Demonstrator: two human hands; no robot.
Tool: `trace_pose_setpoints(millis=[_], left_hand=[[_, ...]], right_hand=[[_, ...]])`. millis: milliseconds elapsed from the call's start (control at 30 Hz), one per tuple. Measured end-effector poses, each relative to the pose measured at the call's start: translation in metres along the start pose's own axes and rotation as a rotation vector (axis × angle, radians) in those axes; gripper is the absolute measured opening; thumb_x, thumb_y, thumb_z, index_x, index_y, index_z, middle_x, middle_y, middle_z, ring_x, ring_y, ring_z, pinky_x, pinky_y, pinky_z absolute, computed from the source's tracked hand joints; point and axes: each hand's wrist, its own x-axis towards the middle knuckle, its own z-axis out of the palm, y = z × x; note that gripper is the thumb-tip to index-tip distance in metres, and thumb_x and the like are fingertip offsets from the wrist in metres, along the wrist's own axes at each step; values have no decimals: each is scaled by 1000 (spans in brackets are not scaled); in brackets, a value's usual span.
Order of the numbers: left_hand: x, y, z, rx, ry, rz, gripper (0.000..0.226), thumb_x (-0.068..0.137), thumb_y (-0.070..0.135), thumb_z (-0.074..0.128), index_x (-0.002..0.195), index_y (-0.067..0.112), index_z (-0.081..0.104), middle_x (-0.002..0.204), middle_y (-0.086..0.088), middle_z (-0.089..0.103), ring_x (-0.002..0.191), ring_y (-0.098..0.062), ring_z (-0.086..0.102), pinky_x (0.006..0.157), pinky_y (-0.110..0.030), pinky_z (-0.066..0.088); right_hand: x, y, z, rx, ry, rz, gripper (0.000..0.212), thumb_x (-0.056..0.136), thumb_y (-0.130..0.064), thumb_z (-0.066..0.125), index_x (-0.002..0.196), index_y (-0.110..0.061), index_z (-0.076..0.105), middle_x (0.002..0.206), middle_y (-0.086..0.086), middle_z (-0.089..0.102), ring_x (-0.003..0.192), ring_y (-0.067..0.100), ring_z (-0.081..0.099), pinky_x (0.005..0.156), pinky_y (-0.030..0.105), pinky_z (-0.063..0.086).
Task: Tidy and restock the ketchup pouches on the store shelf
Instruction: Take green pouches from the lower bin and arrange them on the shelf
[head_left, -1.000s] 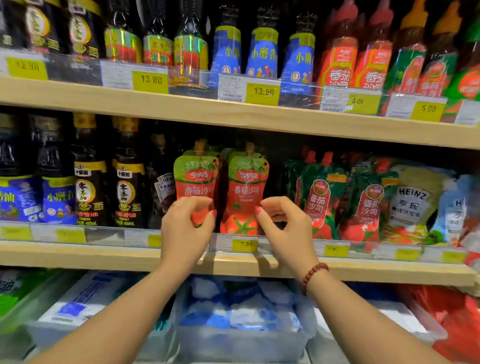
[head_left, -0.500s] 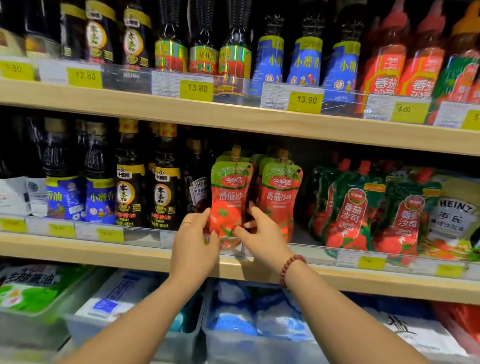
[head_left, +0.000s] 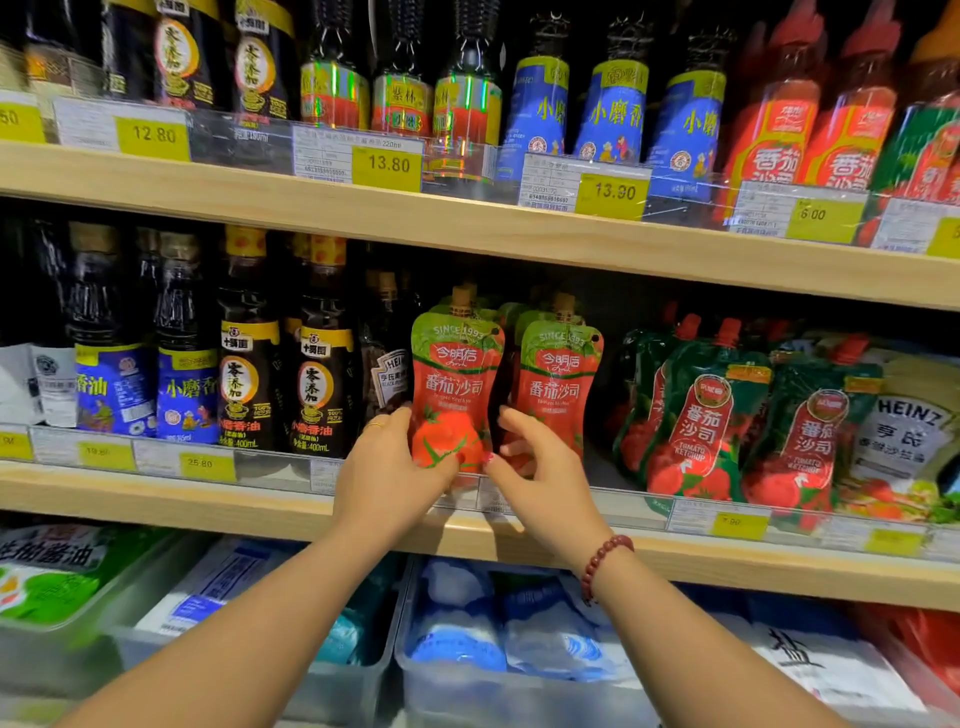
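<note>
Two red-and-green ketchup pouches stand upright side by side on the middle shelf (head_left: 260, 499), with more of the same behind them. My left hand (head_left: 387, 467) grips the bottom of the left pouch (head_left: 454, 384), thumb across its front. My right hand (head_left: 540, 467), with a red bead bracelet on the wrist, has its fingers curled around the bottom left edge of the right pouch (head_left: 558, 387). To the right, dark green ketchup pouches (head_left: 701, 410) lean in a loose row.
Dark sesame-oil bottles (head_left: 249, 374) stand left of the pouches, with a Heinz pouch (head_left: 914, 415) at far right. Bottles fill the upper shelf (head_left: 467, 218). Clear bins of salt bags (head_left: 467, 623) sit below. Price tags line the shelf rails.
Both hands have come closer together at the bottoms of the two front pouches. The pouches now stand straighter and closer to each other. The camera has shifted left and nearer.
</note>
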Motion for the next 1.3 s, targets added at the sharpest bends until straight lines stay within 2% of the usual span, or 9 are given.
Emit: trace_pose_setpoints(millis=[100, 200, 267, 467, 633, 733, 933, 1100, 1300], left_hand=[[1, 4, 2, 47, 22, -49, 61, 65, 56, 72, 110, 20, 52, 100, 0, 57, 91, -21, 56, 70, -36, 50], [4, 8, 6, 92, 67, -96, 62, 66, 55, 74, 108, 16, 50, 103, -5, 59, 92, -25, 57, 67, -38, 50], [6, 9, 8, 100, 92, -106, 59, 68, 51, 75, 107, 14, 51, 103, -6, 60, 91, -25, 57, 64, -34, 45], [6, 6, 12, 52, 83, -111, 60, 68, 46, 77, 110, 11, 53, 106, -10, 60, 97, -28, 56, 70, -38, 47], [-6, 28, 17, -104, 271, 23, 75, 66, 42, 80, 126, 14, 44, 121, -6, 47, 115, -23, 43, 90, -34, 42], [-8, 60, 34, -105, 174, 129, 71, 69, 45, 77, 125, 18, 43, 119, -1, 51, 110, -18, 50, 86, -30, 46], [5, 91, 60, 174, -3, -41, 60, 69, 48, 77, 107, 12, 48, 100, -7, 61, 91, -27, 62, 64, -32, 47], [16, 87, 61, 145, -29, -37, 40, 72, 36, 78, 91, 13, 52, 90, -5, 64, 83, -26, 64, 63, -34, 53], [20, 82, 67, 98, -40, -7, 34, 76, 27, 75, 98, 11, 55, 92, -7, 66, 83, -27, 64, 67, -36, 55]], right_hand=[[-8, 10, -18, -129, 210, -120, 27, 84, -18, 63, 110, -23, 61, 100, -10, 59, 88, 3, 56, 80, 33, 51], [-20, 32, -39, -362, 331, -120, 13, 81, -27, 67, 94, -27, 64, 90, -13, 61, 88, 9, 54, 83, 33, 37], [-28, 49, -51, -460, 351, -83, 11, 80, -34, 68, 89, -28, 65, 87, -14, 61, 86, 9, 50, 81, 29, 28], [-35, 71, -67, -421, 305, -87, 14, 84, -34, 65, 71, -30, 64, 71, -17, 61, 75, 9, 55, 77, 26, 26], [-39, 73, -64, -407, 323, -114, 17, 84, -40, 57, 71, -31, 62, 66, -14, 60, 71, 9, 52, 74, 26, 27], [-40, 73, -63, -412, 326, -115, 15, 84, -39, 57, 73, -30, 62, 66, -15, 57, 71, 10, 51, 74, 27, 29], [-43, 73, -66, -430, 286, -123, 12, 85, -37, 52, 80, -32, 62, 73, -18, 56, 77, 8, 47, 73, 24, 26], [-45, 76, -68, -428, 265, -128, 10, 86, -38, 52, 85, -34, 61, 77, -19, 56, 80, 8, 46, 75, 16, 24], [-45, 76, -67, -427, 264, -141, 10, 86, -38, 51, 87, -34, 60, 78, -17, 56, 80, 9, 46, 79, 14, 26]])
